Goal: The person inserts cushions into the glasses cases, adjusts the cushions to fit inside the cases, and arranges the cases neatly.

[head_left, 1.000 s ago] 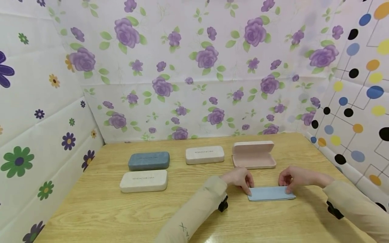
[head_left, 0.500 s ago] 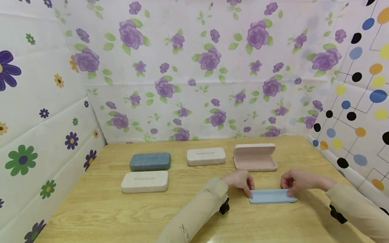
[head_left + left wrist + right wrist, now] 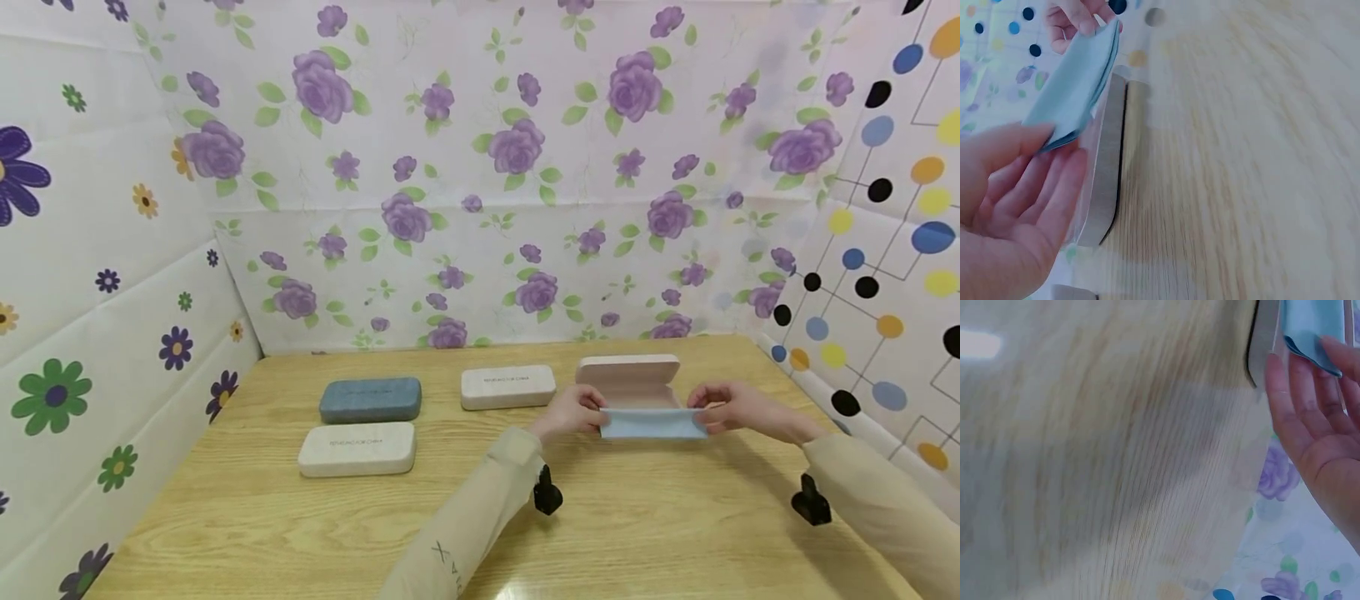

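A folded light-blue cloth (image 3: pixel 652 423) is stretched between both hands, raised off the table at the front of an opened pink glasses case (image 3: pixel 628 371). My left hand (image 3: pixel 572 412) pinches the cloth's left end between thumb and fingers. At the right end, my right hand (image 3: pixel 731 408) pinches it the same way. In the left wrist view the layered edge of the cloth (image 3: pixel 1075 87) shows, with the case's side wall (image 3: pixel 1107 162) just beyond it. The right wrist view shows the cloth (image 3: pixel 1313 328) under the thumb. The cloth hides the case's lower front.
A closed white glasses case (image 3: pixel 508 387) lies left of the pink one. Farther left are a blue case (image 3: pixel 371 400) and, in front of it, another white case (image 3: pixel 357 449). Patterned sheets (image 3: pixel 480 167) wall the wooden table (image 3: pixel 315 533) at the back and sides.
Both hands have lifted the folded cloth from the table and carried it away from the body, up to the opened pink case. The cases have stayed in place.
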`<act>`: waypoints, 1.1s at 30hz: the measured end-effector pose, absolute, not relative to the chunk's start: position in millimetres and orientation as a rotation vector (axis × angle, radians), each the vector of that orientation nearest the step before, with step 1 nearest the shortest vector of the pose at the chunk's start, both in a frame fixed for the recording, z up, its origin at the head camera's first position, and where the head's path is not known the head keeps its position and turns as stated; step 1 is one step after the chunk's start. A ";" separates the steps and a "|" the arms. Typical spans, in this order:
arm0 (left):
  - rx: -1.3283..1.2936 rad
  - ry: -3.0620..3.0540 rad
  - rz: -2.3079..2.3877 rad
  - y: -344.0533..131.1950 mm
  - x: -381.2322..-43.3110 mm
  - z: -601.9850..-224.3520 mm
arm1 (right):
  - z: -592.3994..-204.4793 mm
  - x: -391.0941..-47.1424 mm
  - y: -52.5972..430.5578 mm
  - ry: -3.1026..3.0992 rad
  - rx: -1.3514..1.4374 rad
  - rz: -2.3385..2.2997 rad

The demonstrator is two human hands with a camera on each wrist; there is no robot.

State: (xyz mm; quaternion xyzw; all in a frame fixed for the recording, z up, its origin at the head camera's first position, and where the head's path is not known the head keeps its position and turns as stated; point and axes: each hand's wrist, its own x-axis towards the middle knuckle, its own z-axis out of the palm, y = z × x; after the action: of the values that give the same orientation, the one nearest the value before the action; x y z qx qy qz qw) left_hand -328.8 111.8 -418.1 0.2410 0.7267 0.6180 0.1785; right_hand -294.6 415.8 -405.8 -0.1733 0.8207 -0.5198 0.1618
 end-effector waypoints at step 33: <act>0.233 2.448 1.956 126.0 -354.0 -435.5 | -420.0 -323.1 392.0 2.594 -0.163 -1.678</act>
State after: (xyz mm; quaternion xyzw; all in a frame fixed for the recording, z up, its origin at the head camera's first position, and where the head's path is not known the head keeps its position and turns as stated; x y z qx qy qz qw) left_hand -354.0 126.0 -435.5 0.0743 0.7791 0.6225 0.0000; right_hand -323.1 392.0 -420.0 -0.0526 0.8382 -0.5423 0.0241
